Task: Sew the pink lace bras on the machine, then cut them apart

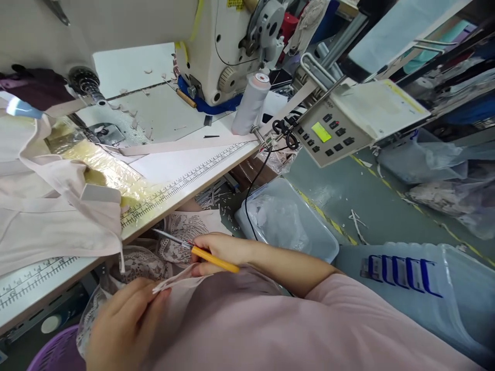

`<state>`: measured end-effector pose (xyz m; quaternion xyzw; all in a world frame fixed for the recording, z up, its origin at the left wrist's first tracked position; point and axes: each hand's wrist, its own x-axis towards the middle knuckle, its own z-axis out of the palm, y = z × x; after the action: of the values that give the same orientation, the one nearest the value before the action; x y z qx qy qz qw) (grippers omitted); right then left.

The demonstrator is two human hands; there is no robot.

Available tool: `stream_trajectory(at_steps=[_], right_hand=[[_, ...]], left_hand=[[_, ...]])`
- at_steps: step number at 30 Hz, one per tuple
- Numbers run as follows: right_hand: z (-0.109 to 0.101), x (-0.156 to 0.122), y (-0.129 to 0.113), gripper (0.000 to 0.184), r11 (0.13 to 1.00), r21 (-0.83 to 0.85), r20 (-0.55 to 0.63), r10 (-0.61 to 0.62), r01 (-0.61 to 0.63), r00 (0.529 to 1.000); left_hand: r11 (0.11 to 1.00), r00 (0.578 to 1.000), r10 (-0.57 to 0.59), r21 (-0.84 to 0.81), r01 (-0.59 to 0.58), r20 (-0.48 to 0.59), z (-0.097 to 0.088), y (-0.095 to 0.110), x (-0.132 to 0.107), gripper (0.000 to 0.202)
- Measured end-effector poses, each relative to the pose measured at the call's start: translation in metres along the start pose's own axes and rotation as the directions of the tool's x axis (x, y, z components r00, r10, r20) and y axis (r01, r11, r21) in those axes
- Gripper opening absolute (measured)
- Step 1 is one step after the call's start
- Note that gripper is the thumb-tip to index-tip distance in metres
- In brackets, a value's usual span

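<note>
My left hand [127,319] is closed at the lower left, its thumb and fingers pinching the edge of a pale pink fabric strip [181,283]. Close by, my right hand [212,250] is closed around a slim metal tool with a yellow-orange handle [214,259]. The tool's thin metal end points left, and I cannot make out its exact kind. My right fingers also touch the far end of the strip. Patterned lace fabric [181,232] hangs below the table edge, under and beyond both hands.
A sewing machine [216,51] stands on the table, with pale garment pieces [58,216] at left. Printed rulers [185,180] run along the table edge. A thread cone [251,103] and control box [336,123] sit to the right. Plastic bins [410,299] and a purple basket [58,353] are below.
</note>
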<state>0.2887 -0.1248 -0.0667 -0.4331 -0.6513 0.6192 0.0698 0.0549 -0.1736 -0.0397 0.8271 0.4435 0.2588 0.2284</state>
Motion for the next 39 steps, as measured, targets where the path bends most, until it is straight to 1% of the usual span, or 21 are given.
stream_trajectory(at_steps=[2, 4, 6, 7, 9, 14, 19, 21, 22, 25, 27, 28, 29, 30, 31, 32, 33, 34, 36, 38, 39], right_hand=[[0.002, 0.003, -0.003, 0.022, 0.973, -0.220, -0.008, 0.064, -0.064, 0.998], [0.007, 0.006, -0.005, 0.021, 0.915, -0.387, -0.074, 0.094, -0.116, 0.993], [0.013, 0.009, -0.004, 0.025, 0.872, -0.466, -0.145, 0.094, -0.152, 0.985], [0.015, 0.011, -0.004, 0.028, 0.862, -0.481, -0.167, 0.090, -0.161, 0.982], [0.019, 0.013, -0.001, 0.030, 0.860, -0.486, -0.160, 0.088, -0.156, 0.983], [0.020, 0.015, 0.002, 0.028, 0.850, -0.513, -0.100, 0.084, -0.124, 0.991], [0.029, 0.016, -0.003, 0.037, 0.817, -0.557, -0.149, 0.075, -0.146, 0.986], [0.031, 0.016, -0.004, 0.037, 0.821, -0.552, -0.159, 0.073, -0.149, 0.985], [0.029, 0.017, -0.004, 0.035, 0.826, -0.542, -0.164, 0.075, -0.153, 0.984], [0.018, 0.014, -0.002, 0.027, 0.854, -0.491, -0.176, 0.094, -0.171, 0.980], [0.009, 0.009, 0.002, 0.024, 0.876, -0.454, -0.150, 0.106, -0.164, 0.983], [0.006, 0.006, 0.004, 0.024, 0.913, -0.386, -0.119, 0.095, -0.134, 0.988], [0.004, 0.003, 0.006, 0.024, 0.961, -0.265, -0.077, 0.066, -0.084, 0.995], [0.002, 0.000, 0.007, 0.027, 0.996, -0.088, -0.039, 0.018, -0.022, 0.999], [0.003, -0.002, 0.009, 0.032, 0.992, 0.119, -0.010, -0.040, 0.041, 0.999], [0.004, -0.004, 0.011, 0.039, 0.945, 0.315, 0.006, -0.092, 0.085, 0.996], [0.006, -0.005, 0.013, 0.046, 0.884, 0.456, 0.009, -0.124, 0.107, 0.992], [0.008, -0.005, 0.014, 0.054, 0.847, 0.520, 0.007, -0.133, 0.110, 0.991], [0.013, -0.005, 0.016, 0.064, 0.858, 0.504, -0.018, -0.108, 0.102, 0.994], [0.017, -0.004, 0.016, 0.064, 0.904, 0.414, -0.091, -0.078, 0.109, 0.993], [0.019, -0.005, 0.016, 0.063, 0.919, 0.376, -0.133, -0.072, 0.117, 0.989]], left_hand=[[0.982, 0.985, 0.170, 0.083, -0.169, -0.007, 0.003, 0.005, 0.003, 0.007], [0.937, 0.947, 0.322, 0.144, -0.317, -0.009, 0.009, 0.011, 0.008, 0.013], [0.903, 0.919, 0.394, 0.183, -0.389, 0.009, 0.016, 0.018, 0.012, 0.023], [0.895, 0.914, 0.406, 0.194, -0.403, 0.027, 0.019, 0.021, 0.013, 0.028], [0.894, 0.915, 0.400, 0.197, -0.402, 0.055, 0.024, 0.024, 0.013, 0.033], [0.905, 0.921, 0.382, 0.170, -0.389, 0.074, 0.027, 0.026, 0.011, 0.033], [0.879, 0.891, 0.440, 0.146, -0.453, 0.113, 0.035, 0.036, 0.018, 0.040], [0.882, 0.893, 0.435, 0.144, -0.448, 0.112, 0.037, 0.038, 0.020, 0.041], [0.891, 0.904, 0.416, 0.155, -0.427, 0.102, 0.036, 0.037, 0.019, 0.041], [0.939, 0.950, 0.312, 0.146, -0.311, 0.022, 0.030, 0.027, 0.014, 0.034], [0.985, 0.986, 0.161, 0.066, -0.158, -0.043, 0.023, 0.017, 0.008, 0.025], [0.998, 0.996, 0.058, 0.017, -0.057, -0.062, 0.020, 0.012, 0.006, 0.022], [0.998, 0.997, -0.051, -0.030, 0.049, -0.064, 0.018, 0.008, 0.003, 0.019], [0.985, 0.986, -0.159, -0.070, 0.155, -0.058, 0.016, 0.005, 0.001, 0.019], [0.961, 0.964, -0.261, -0.108, 0.255, -0.052, 0.014, 0.003, 0.000, 0.020], [0.928, 0.935, -0.352, -0.150, 0.342, -0.040, 0.013, 0.001, -0.001, 0.021], [0.886, 0.901, -0.432, -0.200, 0.419, -0.025, 0.013, 0.000, -0.002, 0.022], [0.831, 0.858, -0.514, -0.252, 0.496, -0.009, 0.013, 0.000, -0.002, 0.024], [0.691, 0.740, -0.673, -0.348, 0.634, 0.012, 0.014, -0.001, -0.004, 0.029], [0.562, 0.629, -0.777, -0.437, 0.702, 0.010, 0.016, -0.002, -0.006, 0.033], [0.510, 0.585, -0.811, -0.482, 0.713, 0.008, 0.018, -0.003, -0.007, 0.034]])
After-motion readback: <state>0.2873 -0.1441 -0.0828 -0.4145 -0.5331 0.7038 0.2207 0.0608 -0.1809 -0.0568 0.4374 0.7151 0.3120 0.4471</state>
